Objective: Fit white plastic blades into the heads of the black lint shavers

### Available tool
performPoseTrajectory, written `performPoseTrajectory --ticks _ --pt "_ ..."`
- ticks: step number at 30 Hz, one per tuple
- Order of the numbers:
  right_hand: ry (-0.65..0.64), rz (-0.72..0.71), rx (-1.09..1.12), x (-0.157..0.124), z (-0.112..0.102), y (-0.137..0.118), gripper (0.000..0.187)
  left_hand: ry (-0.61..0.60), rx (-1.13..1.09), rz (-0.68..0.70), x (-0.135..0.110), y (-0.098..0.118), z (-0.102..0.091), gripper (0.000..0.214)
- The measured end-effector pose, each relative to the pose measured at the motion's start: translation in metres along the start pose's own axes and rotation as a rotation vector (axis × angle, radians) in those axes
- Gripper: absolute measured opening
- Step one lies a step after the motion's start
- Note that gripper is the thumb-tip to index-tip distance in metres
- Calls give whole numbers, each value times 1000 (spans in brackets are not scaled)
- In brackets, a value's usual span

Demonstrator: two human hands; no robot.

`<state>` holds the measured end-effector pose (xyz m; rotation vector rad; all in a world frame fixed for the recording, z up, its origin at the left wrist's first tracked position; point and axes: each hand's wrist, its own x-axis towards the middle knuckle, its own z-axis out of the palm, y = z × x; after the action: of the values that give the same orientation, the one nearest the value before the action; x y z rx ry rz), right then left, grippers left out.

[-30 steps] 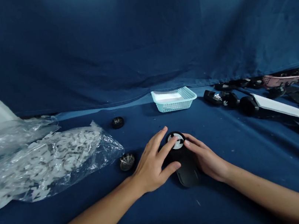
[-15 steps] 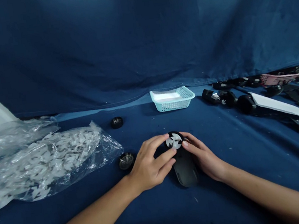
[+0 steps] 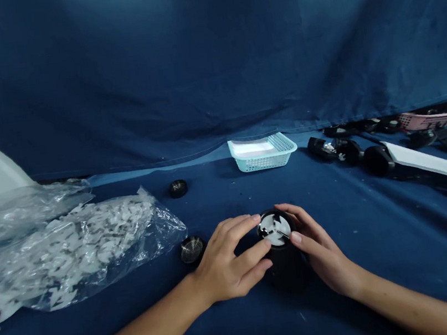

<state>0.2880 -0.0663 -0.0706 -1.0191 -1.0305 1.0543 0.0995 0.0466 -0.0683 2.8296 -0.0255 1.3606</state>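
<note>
Black cylindrical housing (image 3: 286,271) upright on blue cloth (image 3: 353,305), white slotted disc (image 3: 273,228) on top; left hand (image 3: 229,259) gripping near side, fingers curled; right hand (image 3: 323,248) wrapped around far side; mesh cup (image 3: 191,249) just beside left hand.

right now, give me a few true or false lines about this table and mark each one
The left hand and right hand are around a black cylinder: true.
A white disc sits on top of the cylinder: true.
The clear plastic bag lies to the right of the hands: false, it lies to their left.
The white strip lies in the light blue basket: false, it lies off to the right among black parts.
</note>
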Motion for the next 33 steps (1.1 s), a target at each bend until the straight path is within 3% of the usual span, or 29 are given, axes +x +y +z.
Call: performPoseTrajectory --ticks 16,33 --pt "-14 23 14 0 2 -1 37 -30 13 55 1 3 -2 25" --pt "-3 51 58 1 3 -2 38 -34 6 26 0 4 -1 29"
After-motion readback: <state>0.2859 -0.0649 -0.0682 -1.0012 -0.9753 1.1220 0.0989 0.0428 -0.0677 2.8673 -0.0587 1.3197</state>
